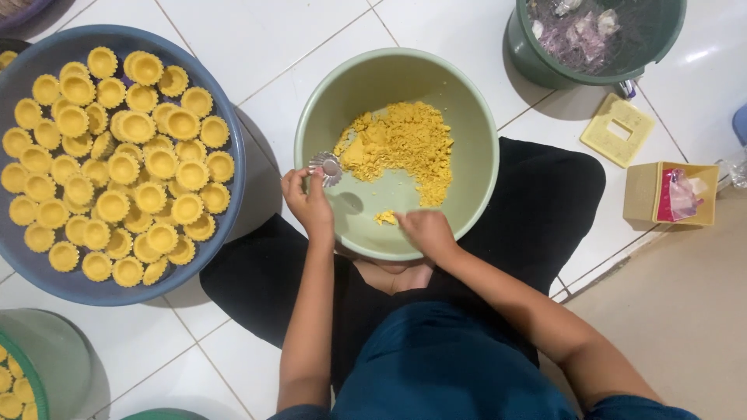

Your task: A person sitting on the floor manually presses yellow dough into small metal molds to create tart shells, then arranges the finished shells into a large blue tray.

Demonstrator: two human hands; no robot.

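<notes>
Dough (pixel 401 144) lies crumbled in the pale green bowl (pixel 475 117), heaped toward twelve o'clock, with a small loose lump (pixel 385 218) nearer six o'clock. The person's left hand (pixel 307 198) pinches a little fluted metal mould (pixel 325 168) at the bowl's nine o'clock rim, fingers closed on its edge. The right hand (pixel 424 229) reaches in at about six o'clock, fingertips bent down beside the small lump; whether they already grip any of it cannot be told.

At nine o'clock from the bowl stands a blue basin (pixel 233 155) packed with yellow pastry shells (pixel 124 163).

Risks, as a judgement: the mould is held only by its thin rim, so it could slip and drop into the dough. The dough looks dry and crumbly, so a pinch may break apart before it reaches the mould. The bowl sits on the person's lap, and a hard press at one side might tip it.

A dark green tub (pixel 545 66) at one o'clock is cut off, its contents unclear. Another container (pixel 47 365) at seven o'clock shows only partly. The small box (pixel 650 194) at three o'clock holds something pink, hard to identify.
</notes>
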